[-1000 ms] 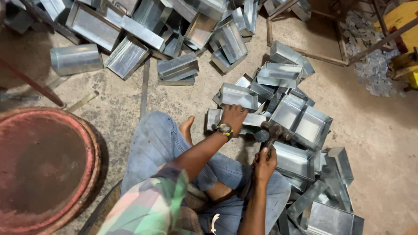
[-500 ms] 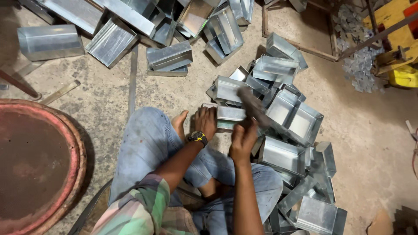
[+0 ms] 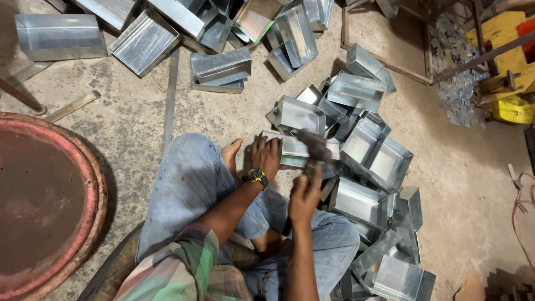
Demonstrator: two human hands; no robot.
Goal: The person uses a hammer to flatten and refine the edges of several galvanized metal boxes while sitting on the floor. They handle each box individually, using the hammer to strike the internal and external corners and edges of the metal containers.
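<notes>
I sit on the floor with my legs in blue jeans. My left hand (image 3: 265, 158), a watch on its wrist, presses down on a shiny sheet-metal tray (image 3: 294, 148) lying in front of my bare foot. My right hand (image 3: 304, 195) grips the handle of a hammer (image 3: 313, 146), whose blurred head is over the same tray. A heap of similar open metal trays (image 3: 370, 153) lies just to the right of my hands.
More metal trays and folded boxes (image 3: 220, 67) are scattered along the top. A large round rusty-red lid (image 3: 39, 203) lies at the left. Yellow equipment (image 3: 504, 67) and small metal scraps (image 3: 460, 83) are at the top right. The floor (image 3: 134, 117) is bare concrete.
The hammer in my right hand has swung up and down over the tray. My left hand has stayed on the tray. The camera view has shifted slightly.
</notes>
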